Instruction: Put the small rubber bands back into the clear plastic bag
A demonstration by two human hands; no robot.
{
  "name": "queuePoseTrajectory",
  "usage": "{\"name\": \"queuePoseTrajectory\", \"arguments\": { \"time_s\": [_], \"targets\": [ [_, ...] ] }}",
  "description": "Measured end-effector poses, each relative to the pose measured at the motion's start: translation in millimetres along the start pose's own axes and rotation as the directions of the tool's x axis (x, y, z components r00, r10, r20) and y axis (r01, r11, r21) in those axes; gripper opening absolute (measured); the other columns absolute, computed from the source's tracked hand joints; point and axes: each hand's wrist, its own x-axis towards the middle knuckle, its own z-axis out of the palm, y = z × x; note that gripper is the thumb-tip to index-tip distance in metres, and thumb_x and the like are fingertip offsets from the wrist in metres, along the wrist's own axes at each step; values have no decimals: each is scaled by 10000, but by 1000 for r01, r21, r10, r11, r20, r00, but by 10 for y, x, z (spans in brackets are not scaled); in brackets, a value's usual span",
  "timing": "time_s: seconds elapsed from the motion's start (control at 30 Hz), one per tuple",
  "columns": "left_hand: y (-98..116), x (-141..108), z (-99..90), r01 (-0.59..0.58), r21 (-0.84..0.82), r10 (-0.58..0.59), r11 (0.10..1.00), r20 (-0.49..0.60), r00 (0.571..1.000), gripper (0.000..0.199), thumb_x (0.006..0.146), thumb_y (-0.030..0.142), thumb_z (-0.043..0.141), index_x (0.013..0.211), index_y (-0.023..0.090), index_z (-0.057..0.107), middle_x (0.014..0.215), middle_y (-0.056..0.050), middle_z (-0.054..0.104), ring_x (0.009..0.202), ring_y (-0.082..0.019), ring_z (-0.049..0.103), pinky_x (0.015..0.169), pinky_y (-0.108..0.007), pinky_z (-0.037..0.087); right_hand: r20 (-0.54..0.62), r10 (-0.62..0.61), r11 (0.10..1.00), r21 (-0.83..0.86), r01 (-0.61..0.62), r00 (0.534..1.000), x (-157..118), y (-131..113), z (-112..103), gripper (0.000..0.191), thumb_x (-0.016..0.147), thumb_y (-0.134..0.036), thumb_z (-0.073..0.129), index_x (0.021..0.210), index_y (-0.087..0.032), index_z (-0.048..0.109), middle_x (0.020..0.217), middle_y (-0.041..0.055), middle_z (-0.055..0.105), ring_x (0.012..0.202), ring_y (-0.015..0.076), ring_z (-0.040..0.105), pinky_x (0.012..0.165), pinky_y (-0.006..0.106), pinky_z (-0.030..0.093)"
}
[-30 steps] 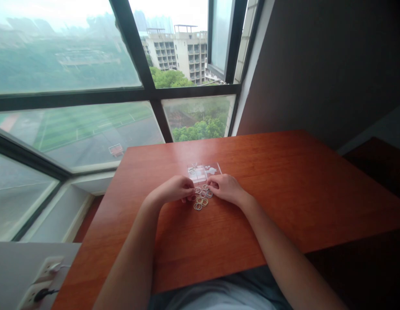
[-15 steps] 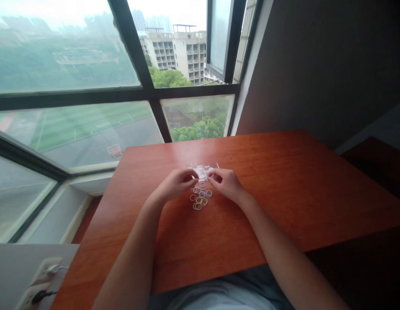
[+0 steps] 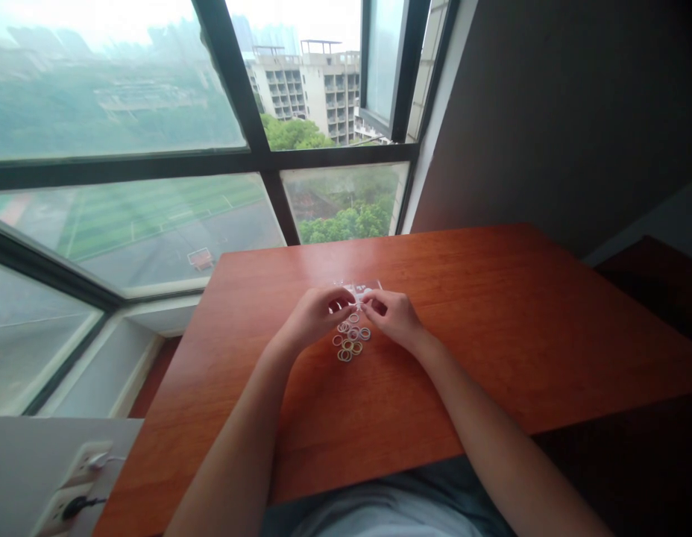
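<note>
My left hand [image 3: 322, 314] and my right hand [image 3: 391, 312] meet fingertip to fingertip over the table, both pinched closed. Something small and pale shows between their fingertips, too small to name. Just behind the fingers lies a clear plastic case [image 3: 362, 289] with small white pieces, partly hidden by my hands. Below the fingertips, several thin rings [image 3: 353, 334] in pale, lilac and yellowish tones lie in a loose, overlapping cluster on the wood.
The reddish-brown wooden table [image 3: 469, 373] ends at a window with a dark frame [image 3: 212, 160]. A grey wall [image 3: 525, 112] stands at the right. Sockets with plugs [image 3: 77, 492] are at the lower left.
My left hand has moved right, so its fingertips now meet those of my right hand and cover more of the clear case. The rings lie as before; the view has shifted slightly.
</note>
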Motion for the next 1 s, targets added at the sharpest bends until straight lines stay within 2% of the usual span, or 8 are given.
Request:
{"name": "queuePoseTrajectory", "arguments": {
  "time_s": [0.1, 0.23, 0.57, 0.63, 0.73, 0.83, 0.93, 1.0],
  "targets": [
    [2, 9, 15, -21, -14, 21, 1000, 0, 1000, 196, 872, 327, 634, 878, 142, 701, 727, -28, 680, 627, -107, 568, 583, -202, 431, 2, -5, 1000, 0, 5, 1000, 1, 0, 2, 105, 831, -261, 640, 868, -193, 711, 614, -29, 603, 557, 105, 533, 577, 212, 376],
    [-8, 16, 45, -37, 26, 36, 999, 27, 999, 128, 859, 248, 625, 867, 146, 703, 730, -23, 677, 635, -108, 583, 583, -200, 429, -4, -23, 1000, -7, 23, 1000, 2, -3, -3, 106, 833, -251, 638, 873, -190, 714, 635, -18, 622, 570, 109, 549, 586, 215, 383],
    [-42, 19, 24, -57, 157, 62, 986, -29, 998, 114, 825, 169, 592, 792, 152, 700, 706, -13, 680, 617, -103, 584, 580, -196, 422, 7, -12, 1000, -5, 12, 1000, 0, -23, -18, 82, 835, -245, 645, 858, -193, 705, 642, -19, 631, 570, 105, 552, 592, 213, 389],
    [-59, 18, -27, -58, 171, 75, 984, -94, 993, 102, 816, 167, 597, 795, 155, 697, 707, -11, 680, 621, -105, 588, 587, -198, 431, 16, -5, 1000, -14, 5, 1000, -1, -31, -23, 78, 834, -242, 644, 856, -196, 703, 647, -20, 637, 571, 103, 554, 595, 212, 389],
    [-131, 6, -158, 1, 176, 46, 984, -262, 964, 93, 814, 198, 611, 815, 158, 695, 717, -16, 688, 632, -118, 607, 594, -207, 450, 30, 15, 999, -34, -14, 999, 0, -36, -30, 73, 831, -239, 641, 853, -203, 701, 660, -19, 647, 579, 104, 559, 603, 212, 394],
    [-236, -19, -297, 114, 150, -33, 982, -458, 888, 137, 825, 273, 622, 823, 157, 695, 731, -27, 696, 624, -128, 608, 584, -221, 461, 43, 36, 998, -51, -34, 998, 3, -27, -30, 77, 832, -237, 635, 856, -208, 703, 665, -20, 650, 597, 108, 567, 617, 213, 401],
    [-322, -30, -351, 193, 160, -85, 968, -513, 854, 166, 819, 313, 634, 824, 161, 701, 732, -27, 700, 623, -135, 613, 592, -233, 466, 79, 44, 996, -84, -38, 996, 2, -4, -16, 83, 835, -247, 638, 864, -216, 709, 667, -22, 648, 617, 112, 572, 628, 214, 404],
    [-356, -20, -323, 197, 168, -90, 966, -496, 864, 172, 817, 322, 630, 821, 166, 702, 726, -25, 700, 619, -137, 616, 594, -237, 469, 124, 44, 994, -107, -31, 991, 0, 14, -4, 89, 836, -255, 644, 873, -221, 717, 689, -18, 660, 634, 113, 580, 639, 216, 406]
  ]
}}
